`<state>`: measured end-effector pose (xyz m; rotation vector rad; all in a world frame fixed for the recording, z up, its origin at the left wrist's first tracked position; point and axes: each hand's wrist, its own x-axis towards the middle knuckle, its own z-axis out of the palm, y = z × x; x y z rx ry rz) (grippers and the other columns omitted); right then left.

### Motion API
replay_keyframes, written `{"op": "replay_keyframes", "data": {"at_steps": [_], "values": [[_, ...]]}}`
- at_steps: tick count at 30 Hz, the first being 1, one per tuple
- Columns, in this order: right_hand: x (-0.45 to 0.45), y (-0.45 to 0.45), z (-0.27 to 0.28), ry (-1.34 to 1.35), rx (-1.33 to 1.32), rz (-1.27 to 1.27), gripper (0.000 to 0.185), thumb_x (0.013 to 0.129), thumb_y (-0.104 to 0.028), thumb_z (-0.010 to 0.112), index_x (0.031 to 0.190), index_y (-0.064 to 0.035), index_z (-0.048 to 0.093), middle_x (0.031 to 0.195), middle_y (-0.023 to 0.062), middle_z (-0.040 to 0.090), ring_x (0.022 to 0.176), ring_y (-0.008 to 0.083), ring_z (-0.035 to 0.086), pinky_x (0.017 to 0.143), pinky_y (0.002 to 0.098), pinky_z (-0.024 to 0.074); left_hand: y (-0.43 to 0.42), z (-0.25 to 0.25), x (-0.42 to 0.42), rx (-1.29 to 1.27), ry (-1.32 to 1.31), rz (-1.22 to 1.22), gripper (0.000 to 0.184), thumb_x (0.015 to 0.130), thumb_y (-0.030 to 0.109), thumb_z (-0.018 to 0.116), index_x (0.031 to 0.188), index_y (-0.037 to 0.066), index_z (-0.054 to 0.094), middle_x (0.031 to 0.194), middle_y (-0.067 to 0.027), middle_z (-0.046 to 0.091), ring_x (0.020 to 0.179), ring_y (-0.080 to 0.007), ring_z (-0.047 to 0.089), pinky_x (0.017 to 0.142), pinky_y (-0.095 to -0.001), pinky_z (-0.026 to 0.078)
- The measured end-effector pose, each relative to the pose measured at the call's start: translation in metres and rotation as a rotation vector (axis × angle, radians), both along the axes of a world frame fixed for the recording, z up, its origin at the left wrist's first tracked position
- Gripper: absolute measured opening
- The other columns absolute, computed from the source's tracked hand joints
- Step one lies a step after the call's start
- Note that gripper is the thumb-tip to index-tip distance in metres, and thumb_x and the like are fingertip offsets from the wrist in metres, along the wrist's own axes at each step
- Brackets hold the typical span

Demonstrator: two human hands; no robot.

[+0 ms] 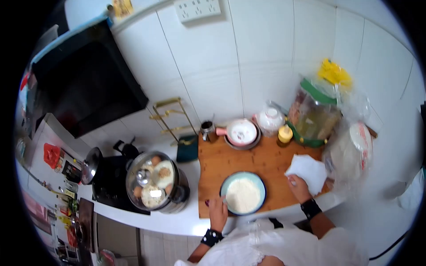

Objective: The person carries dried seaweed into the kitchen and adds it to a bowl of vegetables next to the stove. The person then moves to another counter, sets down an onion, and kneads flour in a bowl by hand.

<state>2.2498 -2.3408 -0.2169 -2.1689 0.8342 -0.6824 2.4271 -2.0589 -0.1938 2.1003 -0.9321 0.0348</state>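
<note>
Here, the bowl (pixel 242 175) lies just right of your left hand (pixel 217 213), the nearer, curled round a handle (pixel 207 202); your right hand (pixel 300 189) seems to pinch the white sheet (pixel 309 171).

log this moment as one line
left hand: by bowl rim; right hand: at white sheet; bowl: white powder inside; pot: glass lid on

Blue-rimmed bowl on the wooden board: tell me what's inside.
Pale powder fills the lower part of the bowl, with bare inner wall showing above. The bowl's bottom is covered, so anything beneath the powder cannot be seen.
</note>
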Motion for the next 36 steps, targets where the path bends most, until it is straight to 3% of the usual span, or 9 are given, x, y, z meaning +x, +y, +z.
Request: {"op": "replay_keyframes", "data": {"at_steps": [2,6,10,16,21,25,28,33,36], "values": [[0.02,0.023,0.027,0.007,-0.018,0.011,0.02,0.084,-0.02,0.05,0.097,-0.0067,0.056,0.083,0.0175,0.06,0.075,0.0337,0.058,0.062,0.0368,0.0462,-0.008,0.001,0.003,-0.07,0.004,-0.03,0.024,0.086,0.014,0.042,0.103,0.0,0.054,0.113,-0.0209,0.048,0.106,-0.0378,0.042,0.093,-0.041,0.031],[0.046,0.059,0.05,-0.087,0.088,0.211,0.024,0.085,-0.014,0.046,0.105,-0.0039,0.054,0.094,0.0167,0.059,0.087,0.0308,0.056,0.072,0.0359,0.045,-0.017,0.014,0.006,-0.012,-0.058,-0.114,0.028,0.089,0.017,0.04,0.102,-0.002,0.055,0.112,-0.0198,0.049,0.107,-0.0364,0.043,0.093,-0.0399,0.032],[0.056,0.075,0.038,0.009,0.002,0.305,0.032,0.078,-0.005,0.047,0.11,-0.0042,0.048,0.098,0.0171,0.057,0.088,0.0336,0.053,0.076,0.0371,0.0437,-0.025,0.017,0.009,0.077,-0.074,-0.198,0.029,0.082,0.013,0.051,0.107,-0.002,0.051,0.115,-0.0184,0.047,0.104,-0.0344,0.046,0.086,-0.0364,0.04],[0.058,0.088,0.031,0.272,-0.244,0.199,0.051,0.069,-0.018,0.062,0.115,-0.0062,0.043,0.111,0.014,0.05,0.105,0.0275,0.045,0.083,0.0384,0.0397,-0.031,0.0,0.014,0.328,-0.12,-0.27,0.064,0.068,0.028,0.068,0.119,0.002,0.041,0.12,-0.0231,0.039,0.109,-0.0373,0.041,0.088,-0.0384,0.039],[0.06,0.088,0.022,0.505,-0.036,0.139,0.063,0.071,-0.015,0.057,0.126,-0.0069,0.028,0.088,0.0192,0.059,0.07,0.0346,0.058,0.06,0.0444,0.0458,-0.056,-0.007,0.012,0.515,-0.108,-0.302,0.081,0.06,0.039,0.072,0.126,0.009,0.035,0.12,-0.0252,0.036,0.112,-0.0378,0.036,0.092,-0.0405,0.034],[0.059,0.091,0.013,0.471,-0.045,0.128,0.063,0.071,-0.012,0.054,0.128,-0.009,0.026,0.085,0.0187,0.059,0.069,0.0345,0.058,0.059,0.0448,0.0453,-0.078,-0.007,0.0,0.617,-0.111,-0.249,0.071,0.055,0.032,0.074,0.118,0.019,0.045,0.112,-0.0221,0.039,0.101,-0.0388,0.042,0.083,-0.0421,0.04],[0.061,0.088,0.01,0.45,-0.074,0.114,0.062,0.071,-0.008,0.051,0.128,-0.0098,0.027,0.085,0.0188,0.059,0.07,0.0349,0.057,0.059,0.0448,0.0452,-0.083,-0.022,-0.002,0.569,-0.009,-0.299,0.065,0.056,0.028,0.073,0.115,0.016,0.047,0.111,-0.0215,0.04,0.1,-0.0375,0.044,0.079,-0.0422,0.043],[0.059,0.083,0.005,0.345,-0.01,0.132,0.06,0.07,-0.004,0.049,0.127,-0.0085,0.03,0.087,0.0209,0.058,0.071,0.0365,0.056,0.061,0.0454,0.0447,-0.08,-0.032,0.009,0.244,0.235,-0.372,0.036,0.067,0.001,0.06,0.102,0.009,0.055,0.089,-0.0178,0.054,0.082,-0.0343,0.054,0.074,-0.0372,0.045],[0.059,0.083,0.006,0.342,0.015,0.126,0.059,0.07,-0.004,0.048,0.126,-0.0081,0.03,0.087,0.0216,0.058,0.072,0.0372,0.056,0.061,0.0454,0.0445,-0.078,-0.028,0.025,0.074,0.32,-0.383,0.03,0.072,0.0,0.056,0.101,0.007,0.057,0.095,-0.0164,0.057,0.089,-0.0317,0.055,0.078,-0.0333,0.044]]}}
